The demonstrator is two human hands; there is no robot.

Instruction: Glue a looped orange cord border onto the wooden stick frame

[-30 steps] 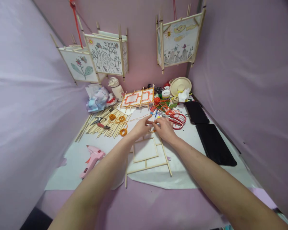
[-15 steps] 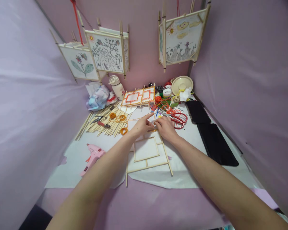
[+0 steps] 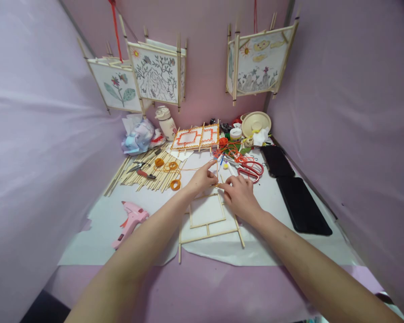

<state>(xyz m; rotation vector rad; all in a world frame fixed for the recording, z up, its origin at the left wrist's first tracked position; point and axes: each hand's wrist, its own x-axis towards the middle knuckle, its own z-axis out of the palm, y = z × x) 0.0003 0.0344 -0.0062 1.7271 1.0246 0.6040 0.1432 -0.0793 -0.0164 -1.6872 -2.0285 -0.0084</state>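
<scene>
A frame of thin wooden sticks [image 3: 210, 233] lies flat on the white sheet in front of me, with a smaller rectangle of sticks inside it. My left hand [image 3: 203, 178] is at its far bar, index finger stretched out and the other fingers closed on an orange cord [image 3: 197, 170]. From there the cord runs left to loose orange coils [image 3: 175, 185]. My right hand [image 3: 239, 196] lies over the frame's far right corner. Its thumb and index finger pinch at the cord by the far bar, close to the left fingertips; the exact grip is small and partly hidden.
A pink glue gun [image 3: 132, 222] lies left, below pliers [image 3: 142, 170] on a pile of sticks [image 3: 138, 181]. Red-handled scissors [image 3: 251, 171] and two black flat devices [image 3: 303, 205] are right. Behind stands an orange-trimmed panel [image 3: 195, 137]; paper lanterns [image 3: 158, 74] hang above.
My right hand has shifted toward me and slightly right, down over the frame's corner. The left hand stays nearly in place, index finger still out. The whole view has shifted slightly.
</scene>
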